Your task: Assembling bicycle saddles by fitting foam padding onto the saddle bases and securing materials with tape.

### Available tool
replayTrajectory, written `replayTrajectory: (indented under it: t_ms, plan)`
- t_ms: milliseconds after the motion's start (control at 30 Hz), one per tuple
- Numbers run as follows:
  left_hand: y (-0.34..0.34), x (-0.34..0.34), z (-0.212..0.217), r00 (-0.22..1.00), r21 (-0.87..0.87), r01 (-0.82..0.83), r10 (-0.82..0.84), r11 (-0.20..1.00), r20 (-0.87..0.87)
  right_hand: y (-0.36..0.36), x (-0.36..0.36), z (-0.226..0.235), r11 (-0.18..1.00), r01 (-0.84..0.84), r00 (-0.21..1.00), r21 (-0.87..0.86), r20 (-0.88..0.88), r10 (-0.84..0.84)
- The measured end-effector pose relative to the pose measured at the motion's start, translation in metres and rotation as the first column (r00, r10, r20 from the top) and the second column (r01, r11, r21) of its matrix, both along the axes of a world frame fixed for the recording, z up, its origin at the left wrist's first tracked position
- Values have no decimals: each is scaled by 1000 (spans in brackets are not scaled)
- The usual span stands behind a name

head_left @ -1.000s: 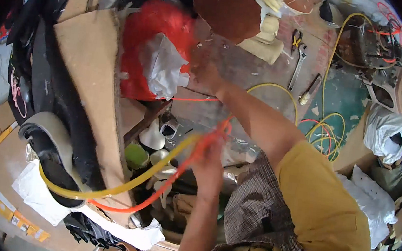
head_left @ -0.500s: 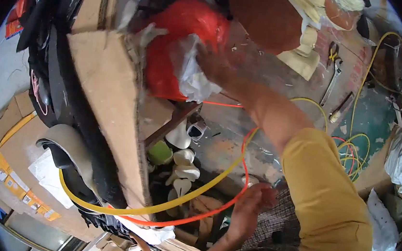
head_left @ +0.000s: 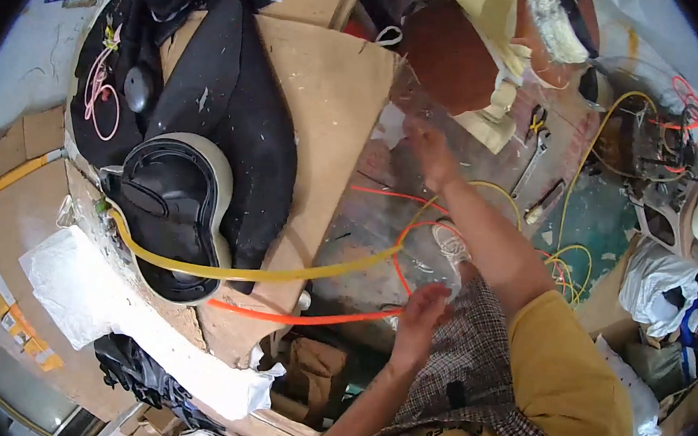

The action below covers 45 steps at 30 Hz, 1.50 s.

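Note:
My right hand [head_left: 431, 152] reaches out beyond the cardboard's right edge, blurred by motion. Its fingertips are beside a pale, whitish patch [head_left: 389, 127] too smeared to name; whether the fingers hold it does not show. My left hand [head_left: 421, 319] hovers over my checked apron [head_left: 471, 347], fingers loosely bent, with nothing visible in them. In front of it a yellow hose [head_left: 293, 273] and an orange-red hose [head_left: 314, 321] run across to the left. A curved black shell with a beige rim [head_left: 222, 181] lies on the left, by the yellow hose's end.
Large cardboard [head_left: 334, 107] lies under black padded pieces [head_left: 264, 142]. On the floor at right are an adjustable wrench [head_left: 531, 164] and yellow-handled pliers [head_left: 536, 123]. Brown and cream pieces [head_left: 449, 55] lie at the far side. White plastic bags [head_left: 657, 286] are at the right.
My view has swung left, bringing the black shell into full sight. The red bag and crumpled white plastic by my right hand are no longer seen. My right hand has come nearer.

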<state>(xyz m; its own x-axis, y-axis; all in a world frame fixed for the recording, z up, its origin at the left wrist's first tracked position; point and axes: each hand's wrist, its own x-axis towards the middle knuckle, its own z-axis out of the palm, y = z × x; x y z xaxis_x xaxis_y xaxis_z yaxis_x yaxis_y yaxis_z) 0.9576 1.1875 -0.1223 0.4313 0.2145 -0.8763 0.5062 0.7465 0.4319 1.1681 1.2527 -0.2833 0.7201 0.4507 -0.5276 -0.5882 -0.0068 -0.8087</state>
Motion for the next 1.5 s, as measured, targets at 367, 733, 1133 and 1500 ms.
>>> replayTrajectory:
  t_ms: [367, 733, 1133, 1500]
  plan:
    - [150, 164, -109, 855, 745, -441, 485, 500, 181, 46, -17, -17, 981, -158, 979, -113, 112, 171]
    - [242, 116, -219, 855, -2, -515, 513, 857, 72, -55, -7, 80, 961, -207, 844, 182, 530, 81]
    - [62, 203, -170, 863, -557, -213, 422, 803, 278, -303, 36, 155, 655, 751, 660, 90, -59, -749]
    - [59, 33, 158, 707, 540, 480, -669, 692, 228, -414, -17, 233, 943, 274, 960, -191, 108, -257]
